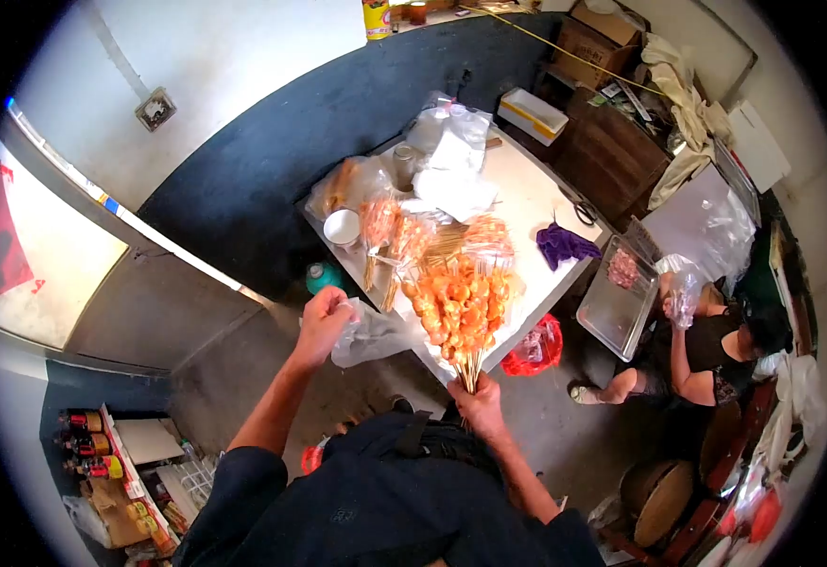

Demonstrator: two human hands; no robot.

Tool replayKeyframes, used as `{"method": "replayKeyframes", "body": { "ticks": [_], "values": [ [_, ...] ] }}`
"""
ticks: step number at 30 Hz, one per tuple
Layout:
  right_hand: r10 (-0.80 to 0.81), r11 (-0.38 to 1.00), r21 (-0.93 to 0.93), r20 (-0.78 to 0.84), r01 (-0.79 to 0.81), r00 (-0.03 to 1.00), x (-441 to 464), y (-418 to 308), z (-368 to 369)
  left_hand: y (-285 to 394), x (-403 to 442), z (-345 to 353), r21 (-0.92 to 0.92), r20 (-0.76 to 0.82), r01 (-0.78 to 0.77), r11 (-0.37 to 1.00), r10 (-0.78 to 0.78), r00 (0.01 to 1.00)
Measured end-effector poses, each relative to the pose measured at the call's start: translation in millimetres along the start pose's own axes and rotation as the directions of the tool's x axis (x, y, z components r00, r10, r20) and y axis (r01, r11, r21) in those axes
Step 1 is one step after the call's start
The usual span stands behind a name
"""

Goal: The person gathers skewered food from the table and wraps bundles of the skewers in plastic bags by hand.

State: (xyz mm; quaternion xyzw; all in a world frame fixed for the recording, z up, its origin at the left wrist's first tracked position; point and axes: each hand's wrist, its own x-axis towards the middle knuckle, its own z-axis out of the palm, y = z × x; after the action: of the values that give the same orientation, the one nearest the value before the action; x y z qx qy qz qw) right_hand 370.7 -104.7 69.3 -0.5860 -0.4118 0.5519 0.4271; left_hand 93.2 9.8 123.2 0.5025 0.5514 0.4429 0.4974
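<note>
My right hand is closed round the stick ends of a bundle of orange skewers, whose food ends point away from me over the table's near edge. To the left, my left hand pinches the top of a clear plastic bag, which hangs beside the table. More skewers wrapped in clear plastic lie on the table behind the bundle. A white cup stands near the table's left edge.
A purple cloth and scissors lie at the table's right. Another person sits at the right, near a metal tray holding pink meat. A red bag is beside the table, and a teal bottle stands left.
</note>
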Motion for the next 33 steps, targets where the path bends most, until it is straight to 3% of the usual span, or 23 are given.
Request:
{"method": "replayKeyframes", "body": {
  "ticks": [3, 6, 14, 16, 17, 19, 20, 23, 27, 33],
  "values": [
    [0.116, 0.975, 0.183, 0.044, -0.122, 0.992, -8, -15, 4, 6, 9, -3, 0.022, -0.026, 0.0, 1.0, 0.001, 1.0],
    [0.149, 0.971, 0.168, 0.122, -0.168, 0.981, -8, -33, 0, 14, 18, 0, 0.016, -0.015, -0.004, 1.0, 0.005, 1.0],
    [0.104, 0.957, 0.258, 0.113, -0.131, 0.988, 2, -36, 14, 55, 27, 14, -0.096, 0.085, 0.014, 0.995, -0.006, 0.996],
    [0.083, 0.981, 0.171, 0.063, -0.093, 0.995, 5, -35, 13, 64, 29, 16, -0.087, 0.085, 0.014, 0.996, -0.007, 0.996],
    [0.081, 0.981, 0.174, 0.064, -0.091, 0.995, 8, -26, 13, 70, 30, 20, -0.214, 0.038, 0.054, 0.975, -0.047, 0.998],
    [-0.315, 0.949, -0.032, -0.073, 0.313, 0.946, 13, -6, 13, 76, 38, 19, -0.359, -0.012, 0.112, 0.927, -0.125, 0.992],
    [-0.319, 0.948, -0.03, -0.073, 0.318, 0.945, 11, -1, 9, 76, 43, 17, -0.358, -0.013, 0.107, 0.928, -0.12, 0.993],
    [-0.239, 0.909, -0.364, -0.05, 0.205, 0.97, 3, -2, -1, 76, 58, 11, -0.364, -0.016, 0.151, 0.919, -0.168, 0.986],
    [-0.259, 0.809, -0.548, -0.01, 0.211, 0.966, -2, -1, -6, 82, 70, 19, -0.32, 0.026, 0.127, 0.939, -0.126, 0.992],
    [-0.335, 0.712, -0.635, 0.068, 0.3, 0.94, -8, 2, -12, 74, 90, 21, -0.155, -0.051, 0.174, 0.972, -0.184, 0.982]
  ]
}}
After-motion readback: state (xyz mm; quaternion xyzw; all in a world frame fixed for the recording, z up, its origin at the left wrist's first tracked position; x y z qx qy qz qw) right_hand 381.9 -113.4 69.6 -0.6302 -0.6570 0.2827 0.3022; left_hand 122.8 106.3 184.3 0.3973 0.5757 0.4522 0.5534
